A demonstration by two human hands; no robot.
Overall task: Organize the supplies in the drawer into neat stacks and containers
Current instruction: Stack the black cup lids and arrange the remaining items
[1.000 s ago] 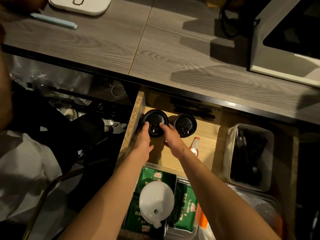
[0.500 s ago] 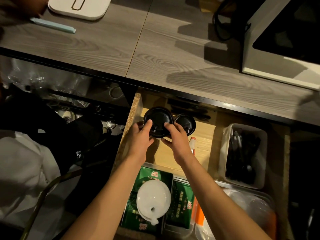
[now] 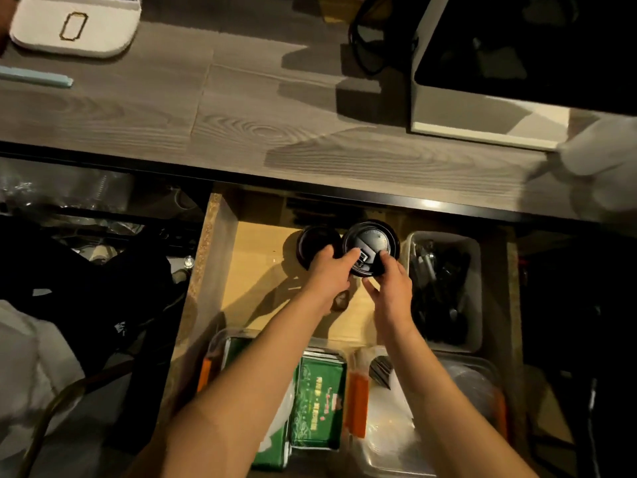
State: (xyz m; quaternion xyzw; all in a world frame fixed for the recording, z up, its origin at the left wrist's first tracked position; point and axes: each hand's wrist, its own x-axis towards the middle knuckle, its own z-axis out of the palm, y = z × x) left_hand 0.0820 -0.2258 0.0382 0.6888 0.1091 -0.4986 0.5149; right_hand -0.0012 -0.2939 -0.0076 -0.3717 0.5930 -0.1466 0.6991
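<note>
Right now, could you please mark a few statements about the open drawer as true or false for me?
1. Both hands hold the black cup lid. True: left hand and right hand grip its near edge.
2. A second black lid lies to its left. True.
3. The bin of black cutlery sits on the drawer's left side. False: it is on the right.
4. The green packets lie on the countertop. False: they are in a container at the drawer's near end.

— What's on the desk [image 3: 241, 125] above my drawer?
— A white tray [image 3: 74, 27] at my far left, a pale blue pen [image 3: 36, 78] near it, a white box [image 3: 489, 98] far right, black cable [image 3: 362, 46] beside that.
</note>
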